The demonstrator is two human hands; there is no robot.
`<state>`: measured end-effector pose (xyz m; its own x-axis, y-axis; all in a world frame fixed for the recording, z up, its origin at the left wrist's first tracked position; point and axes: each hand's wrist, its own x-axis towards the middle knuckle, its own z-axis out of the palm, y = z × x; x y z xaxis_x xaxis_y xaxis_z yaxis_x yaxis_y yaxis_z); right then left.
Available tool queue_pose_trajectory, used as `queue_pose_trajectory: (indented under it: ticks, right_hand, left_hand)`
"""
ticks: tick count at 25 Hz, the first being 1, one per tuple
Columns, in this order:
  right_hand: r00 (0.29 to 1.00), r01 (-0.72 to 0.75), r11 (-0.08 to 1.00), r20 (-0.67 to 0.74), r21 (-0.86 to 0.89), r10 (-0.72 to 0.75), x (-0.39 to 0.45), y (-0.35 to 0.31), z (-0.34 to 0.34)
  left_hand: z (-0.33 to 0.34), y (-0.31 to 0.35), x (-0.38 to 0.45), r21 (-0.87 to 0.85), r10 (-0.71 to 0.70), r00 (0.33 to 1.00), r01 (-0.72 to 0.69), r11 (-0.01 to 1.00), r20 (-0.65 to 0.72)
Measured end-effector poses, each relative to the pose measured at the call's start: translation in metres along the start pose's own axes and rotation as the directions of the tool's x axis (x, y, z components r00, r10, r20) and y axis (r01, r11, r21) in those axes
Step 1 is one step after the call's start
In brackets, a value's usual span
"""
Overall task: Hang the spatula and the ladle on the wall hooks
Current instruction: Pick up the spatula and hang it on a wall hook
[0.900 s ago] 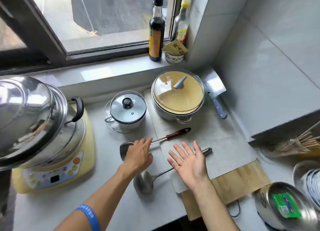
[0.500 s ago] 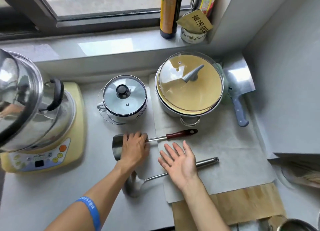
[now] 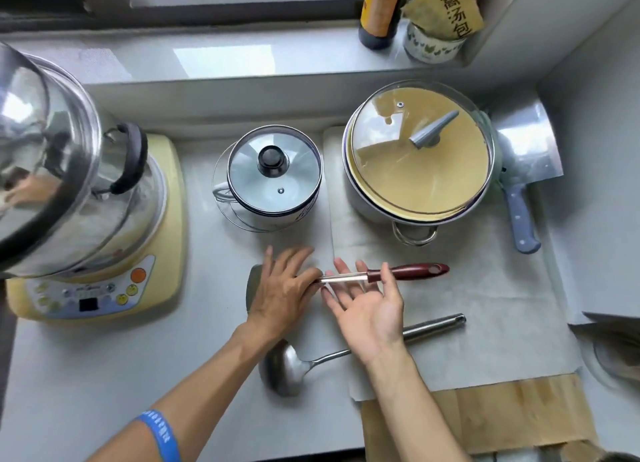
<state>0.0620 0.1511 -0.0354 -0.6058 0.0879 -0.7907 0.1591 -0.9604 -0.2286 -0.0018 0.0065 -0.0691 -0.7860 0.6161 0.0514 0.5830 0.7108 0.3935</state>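
On the grey table (image 3: pixel 104 375), your left hand (image 3: pixel 280 288) covers the spatula (image 3: pixel 405 272), grip unclear. Its handle runs rightward across your right hand's (image 3: pixel 370 309) wide-spread fingers (image 3: pixel 343 271); the ladle (image 3: pixel 287 368) lies just behind them.

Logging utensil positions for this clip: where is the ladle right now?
In the head view the ladle lies on the counter at lower centre, nearer the camera than the spatula, its bowl left, its handle passing under the right hand.

Spatula (image 3: pixel 405 273) blade mostly hidden under left hand (image 3: pixel 282 293), bottle (image 3: pixel 382 11) top cut off, fingers (image 3: pixel 291 255) motion-blurred
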Motion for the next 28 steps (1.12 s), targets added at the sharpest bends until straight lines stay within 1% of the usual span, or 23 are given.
queue_pose_trajectory:
  ticks: [1, 3, 6, 10, 15, 18, 20, 22, 24, 26, 28]
  right_hand:
    - [0.999, 0.016, 1.0, 0.048, 0.023, -0.018, -0.002, 0.0, 0.005]
    - [0.99, 0.059, 0.996, 0.127, 0.064, -0.067, -0.011, -0.003, 0.016]
    - [0.961, 0.121, 0.988, 0.239, 0.091, -0.14, -0.032, -0.015, 0.035]
    - [0.912, 0.172, 0.983, 0.366, 0.07, -0.186, -0.066, -0.036, 0.061]
    - [0.862, 0.275, 0.96, 0.43, 0.048, -0.268, -0.119, -0.083, 0.092]
    - [0.844, 0.375, 0.927, 0.422, -0.023, -0.331, -0.158, -0.133, 0.117]
    - [0.825, 0.454, 0.886, 0.422, -0.098, -0.376, -0.185, -0.171, 0.133]
    - [0.803, 0.514, 0.843, 0.434, -0.157, -0.409, -0.212, -0.208, 0.148]
    - [0.777, 0.561, 0.804, 0.461, -0.198, -0.429, -0.24, -0.245, 0.16]
    - [0.752, 0.593, 0.772, 0.501, -0.23, -0.428, -0.263, -0.276, 0.169]
    - [0.734, 0.623, 0.732, 0.531, -0.275, -0.424, -0.28, -0.3, 0.178]
  left_hand:
    - [-0.005, 0.002, -0.003, 0.01, 0.051, 0.998, -0.051, 0.999, -0.022]
    - [-0.017, 0.009, -0.01, 0.015, 0.098, 0.994, -0.097, 0.995, -0.055]
    - [-0.041, 0.021, -0.012, 0.04, 0.091, 0.996, -0.09, 0.995, -0.021]
    - [-0.078, 0.038, 0.0, 0.051, 0.112, 0.993, -0.11, 0.993, -0.045]
    - [-0.126, 0.078, 0.03, 0.005, 0.214, 0.965, -0.216, 0.976, -0.153]
    - [-0.154, 0.118, 0.062, -0.029, 0.293, 0.932, -0.306, 0.952, -0.215]
    - [-0.171, 0.148, 0.085, -0.042, 0.334, 0.911, -0.354, 0.934, -0.243]
    - [-0.185, 0.177, 0.107, -0.027, 0.375, 0.894, -0.393, 0.919, -0.244]
    - [-0.2, 0.208, 0.129, 0.024, 0.436, 0.865, -0.445, 0.895, -0.25]
    - [-0.212, 0.233, 0.146, 0.055, 0.493, 0.829, -0.498, 0.866, -0.263]
    - [-0.222, 0.252, 0.161, 0.058, 0.513, 0.81, -0.519, 0.853, -0.285]
